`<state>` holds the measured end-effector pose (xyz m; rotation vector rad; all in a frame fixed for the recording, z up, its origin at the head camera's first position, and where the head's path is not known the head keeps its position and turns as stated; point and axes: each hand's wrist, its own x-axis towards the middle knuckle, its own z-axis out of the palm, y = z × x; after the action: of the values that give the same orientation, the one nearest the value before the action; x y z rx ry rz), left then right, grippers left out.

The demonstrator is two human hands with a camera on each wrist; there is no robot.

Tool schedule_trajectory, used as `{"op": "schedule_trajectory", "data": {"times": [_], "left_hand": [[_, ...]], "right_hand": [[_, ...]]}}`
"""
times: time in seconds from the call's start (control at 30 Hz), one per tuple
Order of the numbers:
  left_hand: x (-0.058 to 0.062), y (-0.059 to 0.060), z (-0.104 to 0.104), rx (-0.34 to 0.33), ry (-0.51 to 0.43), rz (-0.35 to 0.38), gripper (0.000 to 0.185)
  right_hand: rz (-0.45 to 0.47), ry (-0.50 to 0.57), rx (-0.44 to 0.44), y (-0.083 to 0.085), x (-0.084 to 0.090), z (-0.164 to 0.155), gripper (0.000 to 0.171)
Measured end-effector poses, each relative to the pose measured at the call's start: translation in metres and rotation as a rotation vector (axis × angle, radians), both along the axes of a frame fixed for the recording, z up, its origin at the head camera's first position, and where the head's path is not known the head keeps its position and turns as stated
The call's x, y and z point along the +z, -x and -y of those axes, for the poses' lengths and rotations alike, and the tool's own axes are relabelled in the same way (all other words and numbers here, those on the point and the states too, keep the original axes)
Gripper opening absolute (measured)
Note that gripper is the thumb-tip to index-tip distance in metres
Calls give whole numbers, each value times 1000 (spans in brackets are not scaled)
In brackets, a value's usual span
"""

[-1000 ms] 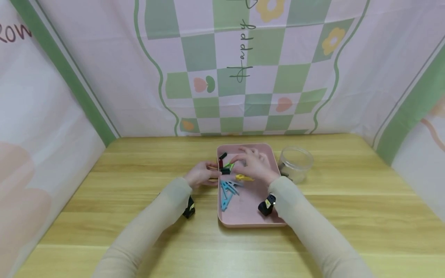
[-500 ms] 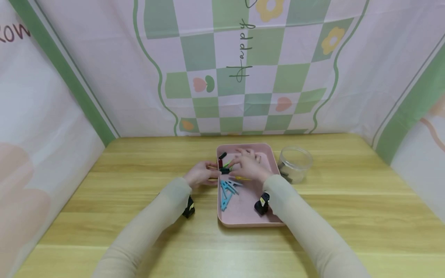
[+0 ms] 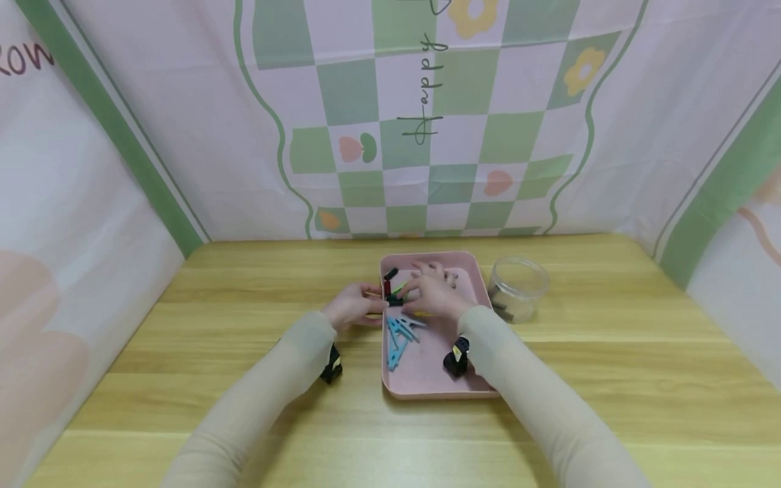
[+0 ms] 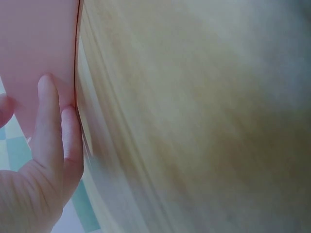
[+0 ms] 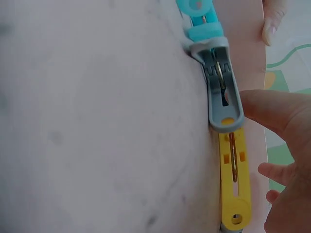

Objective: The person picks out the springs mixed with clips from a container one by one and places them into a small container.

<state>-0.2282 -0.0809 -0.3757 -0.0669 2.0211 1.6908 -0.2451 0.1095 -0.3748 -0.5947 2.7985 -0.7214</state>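
Observation:
The pink tray (image 3: 427, 369) lies on the wooden table. My left hand (image 3: 355, 305) is at its left side; in the left wrist view, straight fingers (image 4: 48, 121) touch the outer wall. My right hand (image 3: 432, 295) reaches over the tray, thumb and forefinger towards a dark ribbed piece (image 3: 395, 301); whether they grip it is hidden. Blue clothespins (image 3: 397, 352) lie along the left wall. In the right wrist view, a grey clothespin (image 5: 223, 87) and a yellow clothespin (image 5: 235, 189) lie beside my thumb. Dark red (image 3: 387, 288) and black (image 3: 391, 273) pieces sit in the far-left corner.
A clear round jar (image 3: 520, 288) stands to the right of the tray, with dark strips seen in its lower part. A patterned cloth (image 3: 403, 183) hangs behind the table (image 3: 274, 420). Small round bits (image 3: 454, 278) lie near the right fingers.
My right hand has moved left and slightly down across the tray, covering more of the yellow clothespin and nearing the dark ribbed piece. The left hand stays at the tray's side.

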Motion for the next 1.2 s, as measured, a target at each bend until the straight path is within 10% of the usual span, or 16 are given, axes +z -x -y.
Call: {"op": "schedule_trajectory", "data": {"times": [1.2], "left_hand": [[1,-1,-2,17,-6,22,47]], "right_hand": [[-57,0,-33,4,-13,5,16]]}}
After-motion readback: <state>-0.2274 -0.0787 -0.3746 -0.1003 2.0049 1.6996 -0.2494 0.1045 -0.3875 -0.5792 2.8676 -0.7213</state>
